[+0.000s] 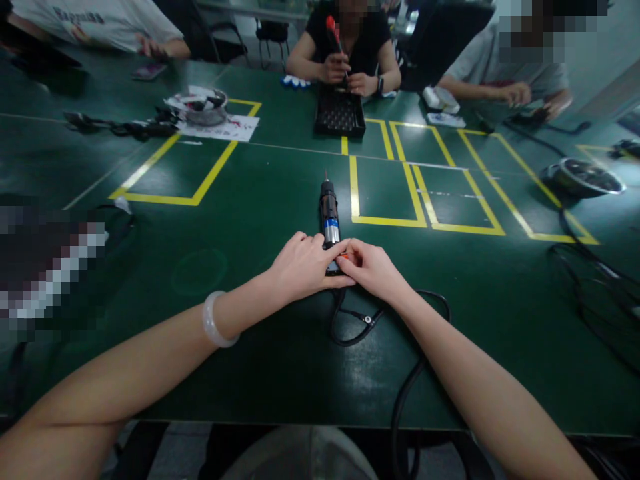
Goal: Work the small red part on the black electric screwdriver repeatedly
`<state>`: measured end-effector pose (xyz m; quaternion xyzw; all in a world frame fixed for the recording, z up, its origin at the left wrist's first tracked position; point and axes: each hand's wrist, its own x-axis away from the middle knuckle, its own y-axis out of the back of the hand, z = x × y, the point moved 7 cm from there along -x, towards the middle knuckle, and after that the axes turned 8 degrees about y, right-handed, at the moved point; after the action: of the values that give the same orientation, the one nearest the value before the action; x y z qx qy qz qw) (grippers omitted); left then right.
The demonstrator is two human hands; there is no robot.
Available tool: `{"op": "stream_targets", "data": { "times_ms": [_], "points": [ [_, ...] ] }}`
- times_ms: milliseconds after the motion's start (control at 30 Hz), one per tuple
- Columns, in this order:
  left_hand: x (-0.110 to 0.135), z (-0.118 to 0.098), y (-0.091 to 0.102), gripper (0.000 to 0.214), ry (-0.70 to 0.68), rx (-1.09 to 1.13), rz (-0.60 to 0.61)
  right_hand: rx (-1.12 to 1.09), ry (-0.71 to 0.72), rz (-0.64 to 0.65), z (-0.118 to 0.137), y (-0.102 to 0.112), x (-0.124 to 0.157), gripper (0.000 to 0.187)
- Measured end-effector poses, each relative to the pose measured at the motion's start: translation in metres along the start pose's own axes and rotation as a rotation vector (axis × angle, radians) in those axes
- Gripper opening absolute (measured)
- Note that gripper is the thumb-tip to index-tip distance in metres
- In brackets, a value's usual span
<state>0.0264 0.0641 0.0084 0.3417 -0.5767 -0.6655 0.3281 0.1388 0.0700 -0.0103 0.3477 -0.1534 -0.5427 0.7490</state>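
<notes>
An electric screwdriver (330, 217) lies on the green table in front of me, its bit pointing away. Its inside seems bare, with a silver and blue motor section showing in the middle. Across its near end rests my left hand (305, 263), fingers closed around the body and a white bangle on the wrist. My right hand (367, 265) meets it from the other side, thumb and forefinger pinched beside a small orange part (344, 255). The fingers hide what exactly is pinched. From the near end a black cable (345, 341) loops over the table.
Yellow tape outlines (390, 220) mark the green table (260, 373). Across it a person handles a red-tipped tool (332, 30) above a black tray (340, 117). A metal bowl (215, 113) stands back left, another bowl (585, 179) at right. Black cords (595, 287) lie at right.
</notes>
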Motion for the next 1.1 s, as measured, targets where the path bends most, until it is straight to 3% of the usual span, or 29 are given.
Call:
{"op": "stream_targets", "data": {
  "times_ms": [133, 333, 500, 733, 867, 1100],
  "points": [
    [0.002, 0.009, -0.008, 0.07, -0.018, 0.071, 0.013, -0.065, 0.002, 0.033, -0.006, 0.002, 0.001, 0.021],
    [-0.001, 0.018, -0.015, 0.065, 0.014, 0.218, 0.004, -0.341, -0.083, 0.021, -0.021, 0.008, 0.004, 0.022],
    [-0.009, 0.038, -0.017, 0.051, 0.157, 0.455, 0.017, -0.531, -0.089, 0.018, -0.025, 0.009, 0.003, 0.022],
    [-0.018, 0.076, -0.014, 0.04, 0.257, 0.874, -0.267, -0.642, -0.115, 0.033, -0.028, 0.008, 0.004, 0.023],
    [-0.023, 0.087, -0.029, 0.026, 0.332, 1.115, -0.149, -0.669, -0.123, 0.033, -0.029, 0.007, 0.005, 0.022],
    [-0.027, 0.083, -0.032, 0.02, 0.348, 1.234, -0.059, -0.667, -0.128, 0.04, -0.027, 0.006, 0.003, 0.021]
  ]
}}
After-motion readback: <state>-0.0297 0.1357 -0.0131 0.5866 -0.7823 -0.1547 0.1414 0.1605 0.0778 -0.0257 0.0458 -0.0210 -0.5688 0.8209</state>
